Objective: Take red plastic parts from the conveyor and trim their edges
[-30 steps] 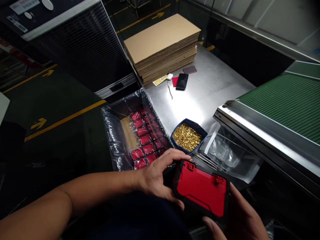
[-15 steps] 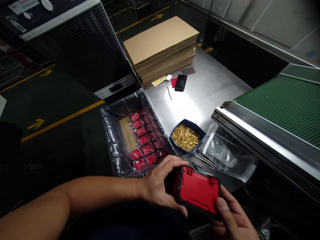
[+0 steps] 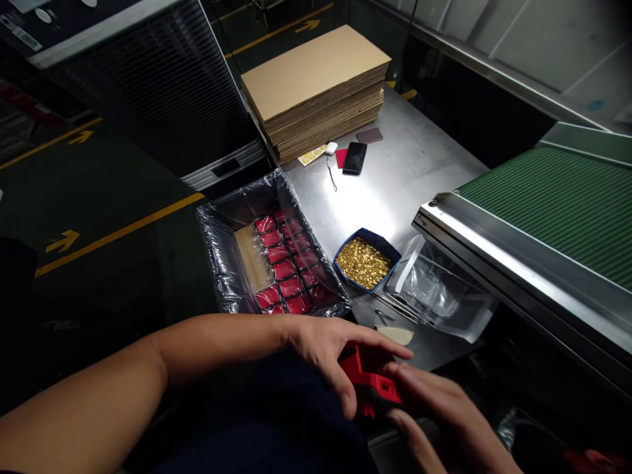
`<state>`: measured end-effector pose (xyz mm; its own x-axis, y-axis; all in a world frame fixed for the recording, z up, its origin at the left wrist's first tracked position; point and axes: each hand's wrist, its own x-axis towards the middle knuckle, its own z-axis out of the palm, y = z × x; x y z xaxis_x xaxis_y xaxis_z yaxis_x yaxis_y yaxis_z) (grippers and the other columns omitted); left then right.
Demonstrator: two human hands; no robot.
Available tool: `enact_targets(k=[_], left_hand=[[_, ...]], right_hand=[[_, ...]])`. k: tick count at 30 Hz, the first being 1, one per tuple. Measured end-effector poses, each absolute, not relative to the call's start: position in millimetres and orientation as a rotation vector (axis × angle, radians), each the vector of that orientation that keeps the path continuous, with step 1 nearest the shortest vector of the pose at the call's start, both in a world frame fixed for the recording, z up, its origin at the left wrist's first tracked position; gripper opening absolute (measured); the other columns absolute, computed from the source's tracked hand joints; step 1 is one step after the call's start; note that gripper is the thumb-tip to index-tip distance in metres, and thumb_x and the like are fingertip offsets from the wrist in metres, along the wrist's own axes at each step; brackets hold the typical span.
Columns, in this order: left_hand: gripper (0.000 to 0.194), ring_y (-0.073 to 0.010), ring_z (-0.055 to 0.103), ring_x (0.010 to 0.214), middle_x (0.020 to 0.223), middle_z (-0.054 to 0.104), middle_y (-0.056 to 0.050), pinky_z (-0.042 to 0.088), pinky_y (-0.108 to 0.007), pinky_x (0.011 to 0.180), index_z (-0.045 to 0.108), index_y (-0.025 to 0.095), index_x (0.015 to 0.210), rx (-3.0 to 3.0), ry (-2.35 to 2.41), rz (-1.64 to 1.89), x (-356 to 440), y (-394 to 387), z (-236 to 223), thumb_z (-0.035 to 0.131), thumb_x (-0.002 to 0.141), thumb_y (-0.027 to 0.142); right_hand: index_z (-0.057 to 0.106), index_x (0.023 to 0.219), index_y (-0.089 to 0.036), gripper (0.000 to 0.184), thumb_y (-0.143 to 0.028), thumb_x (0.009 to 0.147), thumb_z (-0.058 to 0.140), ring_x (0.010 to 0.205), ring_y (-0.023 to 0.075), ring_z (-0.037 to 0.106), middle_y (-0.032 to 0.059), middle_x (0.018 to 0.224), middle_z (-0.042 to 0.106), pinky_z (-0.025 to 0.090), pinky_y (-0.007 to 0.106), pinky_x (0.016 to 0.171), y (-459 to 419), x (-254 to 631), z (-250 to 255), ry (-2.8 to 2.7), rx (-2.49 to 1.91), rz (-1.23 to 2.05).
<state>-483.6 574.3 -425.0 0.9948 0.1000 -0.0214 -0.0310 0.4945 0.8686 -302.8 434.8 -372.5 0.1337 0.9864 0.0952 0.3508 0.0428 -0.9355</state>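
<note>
Between my two hands is a small red and black plastic case [image 3: 379, 387], tilted so that an end with a square recess faces up. My left hand [image 3: 323, 349] is curled round its left side, thumb below and fingers over the top. My right hand [image 3: 447, 408] closes on its right side, fingertips on the top edge and thumb underneath. The palms and fingers cover much of the case. Just beyond my left wrist, a bin [image 3: 222, 273] lined with clear plastic holds rows of similar red and black cases [image 3: 290, 286].
A blue tray [image 3: 338, 269] of small gold-coloured metal pieces stands on the steel table [image 3: 415, 158]. Plastic bags [image 3: 434, 296] lie beside a green conveyor [image 3: 543, 197] at right. Farther back are a phone [image 3: 354, 158] and stacked cardboard sheets [image 3: 316, 76].
The case has turned from showing its broad red face to showing a recessed end. Both hands have shifted their hold, and the right hand has moved up along the case.
</note>
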Motion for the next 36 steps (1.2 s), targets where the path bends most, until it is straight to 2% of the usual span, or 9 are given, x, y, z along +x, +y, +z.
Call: enact_targets(k=[4, 12, 18, 26, 28, 30, 32, 34, 36], left_hand=[[0.105, -0.0348, 0.051, 0.114, 0.127, 0.053, -0.015, 0.039, -0.043, 0.105, 0.045, 0.019, 0.150, 1.396, 0.246, 0.524, -476.1, 563.9, -426.4, 0.095, 0.066, 0.058], [0.113, -0.0341, 0.052, 0.113, 0.126, 0.051, -0.020, 0.044, -0.043, 0.101, 0.033, 0.014, 0.154, 1.646, 0.142, 0.739, -467.6, 563.6, -426.8, 0.088, 0.071, 0.067], [0.106, -0.0333, 0.052, 0.115, 0.127, 0.051, -0.022, 0.046, -0.041, 0.101, 0.032, 0.011, 0.154, 1.755, 0.087, 0.711, -466.7, 559.2, -420.1, 0.084, 0.078, 0.064], [0.093, -0.0367, 0.048, 0.124, 0.132, 0.050, -0.024, 0.037, -0.047, 0.112, 0.037, 0.010, 0.149, 1.734, -0.008, 0.764, -463.1, 547.2, -408.2, 0.085, 0.082, 0.053], [0.093, -0.0375, 0.050, 0.120, 0.129, 0.052, -0.023, 0.040, -0.046, 0.108, 0.041, 0.011, 0.146, 1.676, 0.021, 0.751, -461.9, 540.5, -406.3, 0.088, 0.078, 0.054], [0.097, -0.0364, 0.054, 0.113, 0.124, 0.054, -0.021, 0.045, -0.043, 0.100, 0.042, 0.014, 0.143, 1.520, 0.100, 0.737, -462.2, 529.8, -405.0, 0.093, 0.071, 0.054], [0.101, -0.0327, 0.058, 0.105, 0.119, 0.056, -0.017, 0.048, -0.039, 0.093, 0.034, 0.017, 0.145, 1.293, 0.214, 0.665, -464.5, 516.5, -403.8, 0.094, 0.071, 0.051], [0.102, -0.0290, 0.059, 0.100, 0.116, 0.055, -0.014, 0.049, -0.035, 0.088, 0.025, 0.019, 0.148, 1.105, 0.344, 0.571, -468.2, 503.4, -403.2, 0.091, 0.076, 0.049], [0.097, -0.0279, 0.057, 0.101, 0.118, 0.054, -0.014, 0.047, -0.033, 0.088, 0.027, 0.018, 0.147, 0.985, 0.471, 0.540, -472.0, 494.0, -404.3, 0.086, 0.080, 0.057]], right_hand=[[0.053, 0.137, -0.023, 0.059, -0.032, 0.082, 0.074, 0.123, 0.0232, 0.059, 0.0111, 0.136, 0.055, 0.053, 0.028, 0.099, 420.6, -309.8, -385.7, -0.872, -1.648, 1.029], [0.047, 0.137, -0.022, 0.072, -0.034, 0.075, 0.081, 0.116, 0.0245, 0.063, 0.0142, 0.133, 0.058, 0.057, 0.025, 0.091, 408.1, -313.8, -393.1, -0.599, -1.541, 1.245], [0.051, 0.131, -0.026, 0.061, -0.031, 0.077, 0.079, 0.119, 0.0246, 0.060, 0.0125, 0.134, 0.055, 0.056, 0.029, 0.093, 404.4, -307.0, -385.6, -0.765, -1.596, 1.196], [0.069, 0.107, -0.023, 0.019, -0.031, 0.096, 0.056, 0.105, 0.0159, 0.064, 0.0074, 0.113, 0.065, 0.053, 0.025, 0.092, 400.5, -294.2, -372.2, -0.936, -1.597, 0.973], [0.070, 0.103, -0.022, 0.025, -0.034, 0.100, 0.049, 0.100, 0.0162, 0.066, 0.0086, 0.108, 0.066, 0.053, 0.027, 0.091, 395.9, -294.0, -375.7, -0.880, -1.601, 0.962], [0.065, 0.118, -0.023, 0.033, -0.045, 0.098, 0.051, 0.109, 0.0208, 0.063, 0.0111, 0.118, 0.063, 0.053, 0.032, 0.094, 390.6, -296.8, -380.6, -0.860, -1.546, 0.985], [0.049, 0.141, -0.024, 0.066, -0.057, 0.086, 0.065, 0.127, 0.0277, 0.053, 0.0143, 0.139, 0.050, 0.050, 0.038, 0.102, 385.6, -302.2, -385.9, -1.000, -1.516, 0.993], [0.035, 0.151, -0.023, 0.090, -0.052, 0.076, 0.077, 0.138, 0.0294, 0.041, 0.0145, 0.150, 0.036, 0.043, 0.040, 0.111, 380.4, -308.2, -392.6, -1.237, -1.557, 0.904], [0.035, 0.152, -0.027, 0.086, -0.036, 0.078, 0.078, 0.140, 0.0257, 0.038, 0.0111, 0.151, 0.035, 0.037, 0.039, 0.116, 374.5, -313.5, -402.7, -1.371, -1.604, 0.832]])
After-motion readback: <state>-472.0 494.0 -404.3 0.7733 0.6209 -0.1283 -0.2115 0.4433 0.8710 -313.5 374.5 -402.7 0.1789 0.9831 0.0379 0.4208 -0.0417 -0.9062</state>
